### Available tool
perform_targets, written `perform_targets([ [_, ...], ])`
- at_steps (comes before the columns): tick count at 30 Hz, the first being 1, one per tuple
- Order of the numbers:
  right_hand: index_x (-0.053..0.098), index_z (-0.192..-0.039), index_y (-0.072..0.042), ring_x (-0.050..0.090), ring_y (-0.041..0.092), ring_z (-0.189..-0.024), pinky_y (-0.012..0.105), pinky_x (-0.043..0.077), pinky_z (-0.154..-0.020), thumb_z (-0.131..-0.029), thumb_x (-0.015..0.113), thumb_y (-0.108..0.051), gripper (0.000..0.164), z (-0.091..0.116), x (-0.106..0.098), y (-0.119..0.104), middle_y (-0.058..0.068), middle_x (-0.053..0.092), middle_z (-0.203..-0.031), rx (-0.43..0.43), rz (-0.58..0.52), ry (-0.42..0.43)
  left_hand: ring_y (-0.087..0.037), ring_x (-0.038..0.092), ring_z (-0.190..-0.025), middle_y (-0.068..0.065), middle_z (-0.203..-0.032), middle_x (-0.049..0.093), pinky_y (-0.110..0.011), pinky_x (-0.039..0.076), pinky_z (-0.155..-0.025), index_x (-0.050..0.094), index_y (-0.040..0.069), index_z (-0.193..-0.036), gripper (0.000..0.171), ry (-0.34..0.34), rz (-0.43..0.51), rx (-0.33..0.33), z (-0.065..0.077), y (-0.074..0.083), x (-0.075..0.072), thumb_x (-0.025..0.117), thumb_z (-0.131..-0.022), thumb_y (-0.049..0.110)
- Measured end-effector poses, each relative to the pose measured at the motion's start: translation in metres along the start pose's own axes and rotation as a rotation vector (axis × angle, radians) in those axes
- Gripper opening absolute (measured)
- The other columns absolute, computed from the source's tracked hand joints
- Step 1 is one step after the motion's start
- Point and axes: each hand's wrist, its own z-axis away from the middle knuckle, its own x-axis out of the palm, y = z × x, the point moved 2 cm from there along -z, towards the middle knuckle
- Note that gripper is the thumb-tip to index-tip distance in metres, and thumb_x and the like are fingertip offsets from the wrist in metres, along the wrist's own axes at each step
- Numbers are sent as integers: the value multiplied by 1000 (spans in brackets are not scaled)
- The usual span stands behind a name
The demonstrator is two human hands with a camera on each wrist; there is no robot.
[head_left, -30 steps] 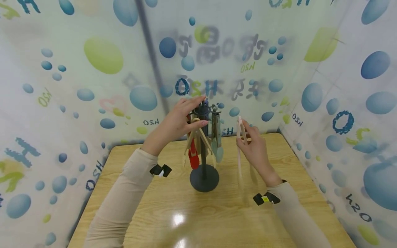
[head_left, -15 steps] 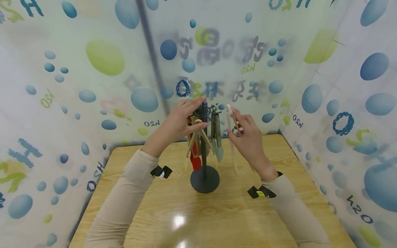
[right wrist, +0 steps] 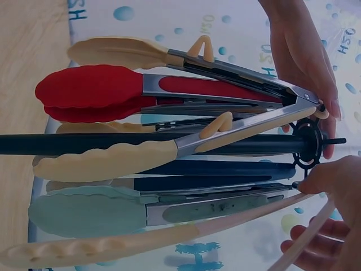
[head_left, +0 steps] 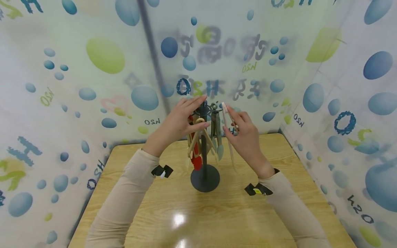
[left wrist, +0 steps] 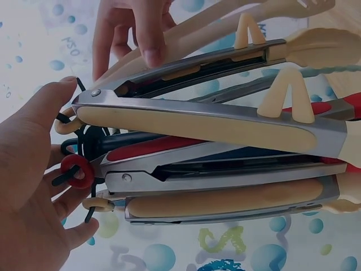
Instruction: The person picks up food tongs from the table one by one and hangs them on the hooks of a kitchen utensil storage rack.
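Observation:
A dark utensil stand stands on the table with several tongs hung from its top ring. Reaching over that ring, my left hand holds it, thumb on the near side and fingers behind. Pale pink tongs, their arms spread, are pinched in my right hand right beside the ring. In the right wrist view the hung ones include red tongs, cream tongs and mint-green tongs. Whether the pink tongs' top touches a hook cannot be told.
The wooden table runs up to patterned curtain walls at the back and both sides. Behind the cream tongs, dark blue tongs hang near the pole.
My right hand has moved left with the pink tongs, bringing their top up beside the stand's ring. My left hand has stayed on the ring.

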Motion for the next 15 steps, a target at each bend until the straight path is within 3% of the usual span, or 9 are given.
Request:
perform_targets([
  [9,46,-150,-18,64,27,-74,33,48,-54,-85,78,-11,73,-2,5,-3,16,61,-108,-68,33,26,-30,42,-129,-9,-161,35,-50,44,-102,27,23,-158,84,-12,-19,-14,0,1,-1,69,-90,48],
  [15,46,-149,-17,63,26,-74,33,45,-50,-85,78,-11,72,-2,6,-5,16,61,-109,-78,35,32,-32,40,-133,-8,-162,33,-51,42,-106,24,25,-159,86,-30,-41,-22,1,3,-1,69,-89,51],
])
